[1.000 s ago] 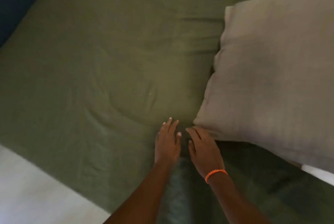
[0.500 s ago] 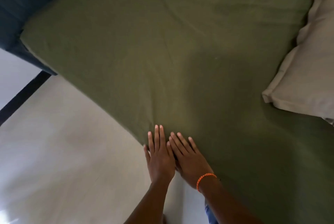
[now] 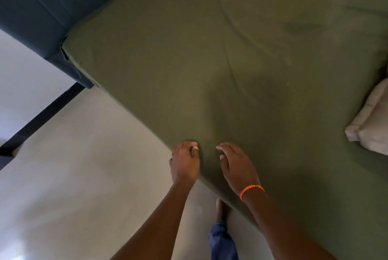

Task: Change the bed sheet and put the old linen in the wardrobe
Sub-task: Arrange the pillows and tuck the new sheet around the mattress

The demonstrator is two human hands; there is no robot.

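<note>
Olive-green cotton under both sets of fingers. Left hand (image 3: 184, 162) has its fingers curled at the mattress edge, tips bunched together and digging into the green sheet (image 3: 210, 70); looks like a pinch on the fabric right at the edge, though how much cloth is caught can't be told. Right hand (image 3: 236, 165) sits just beside it on top of the sheet, fingers loosely bent and slightly apart, tips touching or just above the cloth, not gripping anything. Orange bracelet (image 3: 252, 189) on the right wrist.

Sheet is on the bed, pulled over the mattress, fairly flat, with a few long creases running up the middle and a darker patch toward the far right. Its near-left corner is wrapped down beside the dark blue headboard (image 3: 46, 7). Pale pillow (image 3: 371, 123) lies on the sheet at the right edge, well apart from the hands. Pale floor (image 3: 73, 175) below the bed edge, with a bare foot (image 3: 221, 209) and a blue trouser leg by the bed side.

Step, judging: working the sheet's side edge, either tucking or starting to lift it; can't tell whether this is the old or the new sheet. Next move needs a firm grip on the hem with both hands, then a steady pull along the edge toward the corner without dragging the pillow.
</note>
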